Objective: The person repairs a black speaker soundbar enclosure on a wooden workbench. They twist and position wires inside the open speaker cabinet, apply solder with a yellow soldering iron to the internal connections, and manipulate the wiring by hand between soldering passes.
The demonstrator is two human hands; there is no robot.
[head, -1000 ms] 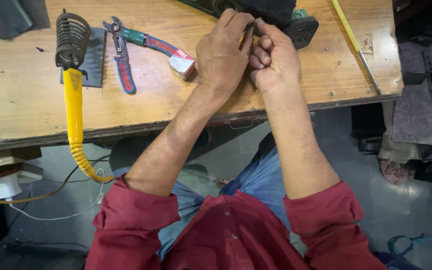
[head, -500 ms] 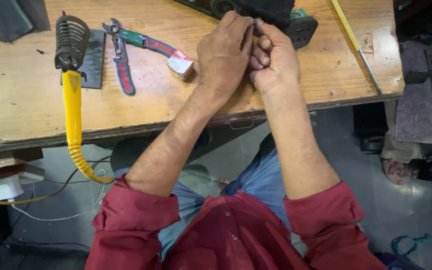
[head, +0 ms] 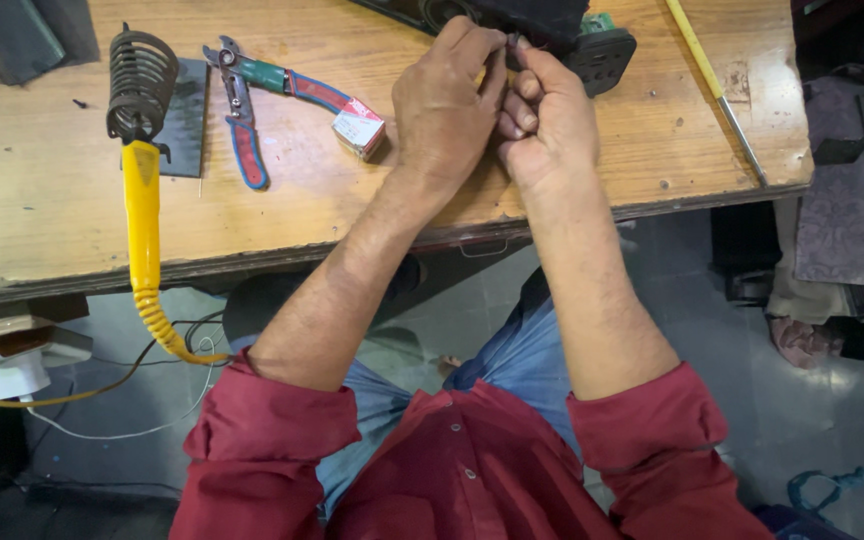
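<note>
Head view: both hands meet at twelve o'clock on the wooden bench (head: 42,210); left hand (head: 444,115) and right hand (head: 549,125) pinch a small dark part (head: 513,42) against the black device (head: 592,40). Fitting seems underway; fine alignment matters.

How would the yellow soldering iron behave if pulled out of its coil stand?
The soldering iron is probably stiff and light. Its springy coiled cord hangs off the bench and may tug. The coil stand could tip.

L hand (head: 447,105), R hand (head: 549,125) touching, fingertips pinched.
</note>
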